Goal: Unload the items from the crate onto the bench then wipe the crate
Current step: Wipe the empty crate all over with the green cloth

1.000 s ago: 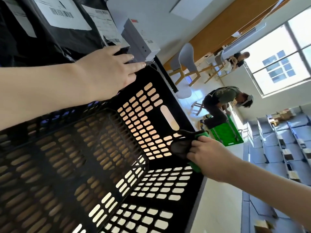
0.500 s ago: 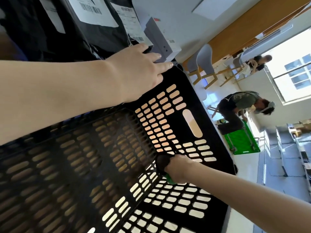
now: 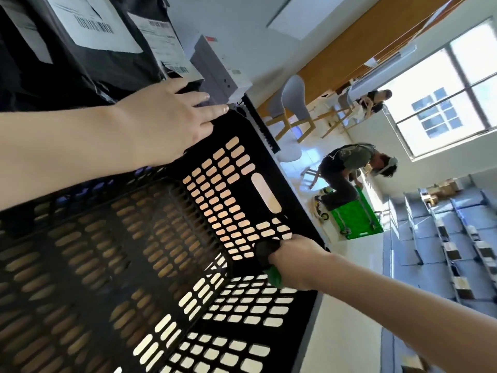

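Observation:
The black slotted plastic crate [image 3: 150,265] fills the lower left of the view, with nothing visible inside it. My left hand [image 3: 166,119] lies on its far rim, fingers spread, holding it steady. My right hand [image 3: 293,261] reaches inside the crate and is closed on a dark and green cloth [image 3: 269,257], pressed against the inner end wall just below the handle slot [image 3: 265,193]. Black parcels with white labels [image 3: 88,41] and a grey box [image 3: 217,71] lie on the bench beyond the crate.
The white bench [image 3: 242,30] runs behind the parcels. Across the room a person [image 3: 347,170] bends over a green crate [image 3: 355,222]. Grey chairs [image 3: 290,103] and wooden stools stand nearby. Shelving [image 3: 443,238] with boxes lines the right side.
My right hand with the cloth went from the crate's rim down inside to the corner, then slid back toward the end wall. My left hand stayed on the far rim.

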Action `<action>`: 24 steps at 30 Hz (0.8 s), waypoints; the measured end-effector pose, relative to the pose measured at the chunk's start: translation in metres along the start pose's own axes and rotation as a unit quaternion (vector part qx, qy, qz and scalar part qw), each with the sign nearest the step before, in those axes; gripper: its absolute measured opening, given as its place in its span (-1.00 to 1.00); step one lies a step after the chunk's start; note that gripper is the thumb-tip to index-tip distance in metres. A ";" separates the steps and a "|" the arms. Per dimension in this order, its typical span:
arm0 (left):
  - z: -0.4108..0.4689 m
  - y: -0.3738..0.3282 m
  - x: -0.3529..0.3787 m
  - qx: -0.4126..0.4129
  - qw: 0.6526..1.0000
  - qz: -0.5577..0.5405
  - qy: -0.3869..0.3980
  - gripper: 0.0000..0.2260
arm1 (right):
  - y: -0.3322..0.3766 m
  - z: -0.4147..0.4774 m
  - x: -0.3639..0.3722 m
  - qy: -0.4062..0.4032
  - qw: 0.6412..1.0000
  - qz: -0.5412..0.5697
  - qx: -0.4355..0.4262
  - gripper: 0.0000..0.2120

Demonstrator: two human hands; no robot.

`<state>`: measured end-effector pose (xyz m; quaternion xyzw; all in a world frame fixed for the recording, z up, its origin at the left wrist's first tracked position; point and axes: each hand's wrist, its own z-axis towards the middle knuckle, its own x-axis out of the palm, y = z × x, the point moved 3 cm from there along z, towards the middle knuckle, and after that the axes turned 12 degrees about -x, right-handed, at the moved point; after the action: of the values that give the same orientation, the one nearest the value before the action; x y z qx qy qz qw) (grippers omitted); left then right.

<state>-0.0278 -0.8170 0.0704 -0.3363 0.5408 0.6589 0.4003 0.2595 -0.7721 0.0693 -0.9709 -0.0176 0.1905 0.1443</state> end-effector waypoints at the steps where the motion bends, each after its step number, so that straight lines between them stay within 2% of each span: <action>1: 0.000 0.000 0.000 0.000 1.000 -0.003 0.005 -0.48 | -0.004 -0.017 -0.003 -0.016 1.000 0.007 0.007 -0.71; 3: 0.000 0.000 -0.002 -0.002 1.000 -0.007 0.011 -0.49 | -0.011 -0.046 -0.006 -0.053 0.999 -0.004 0.011 -0.76; 8: 0.000 -0.001 -0.001 -0.010 1.000 -0.021 0.021 -0.49 | -0.023 -0.076 -0.005 -0.103 0.992 -0.071 -0.008 -0.61; 11: 0.001 -0.001 -0.001 -0.008 0.999 -0.030 0.024 -0.49 | -0.025 -0.075 -0.014 -0.151 0.977 -0.149 -0.025 -0.62; 15: 0.001 -0.001 0.000 -0.007 0.999 -0.040 0.026 -0.50 | -0.034 -0.051 -0.042 -0.207 0.962 -0.178 -0.024 -0.55; 18: 0.001 -0.002 0.001 -0.006 0.999 -0.047 0.017 -0.52 | -0.044 -0.019 -0.082 -0.254 0.943 -0.213 0.011 -0.53; 21: 0.002 -0.003 0.001 -0.008 0.998 -0.054 0.008 -0.54 | -0.054 0.010 -0.123 -0.307 0.928 -0.204 0.050 -0.47; 24: 0.001 -0.003 0.003 -0.006 0.999 -0.053 0.006 -0.53 | -0.058 0.024 -0.133 -0.331 0.920 -0.202 0.062 -0.49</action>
<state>-0.0264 -0.8149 0.0665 -0.3712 0.5202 0.6380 0.4296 0.1289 -0.7215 0.1133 -0.8172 -0.2481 0.4688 0.2257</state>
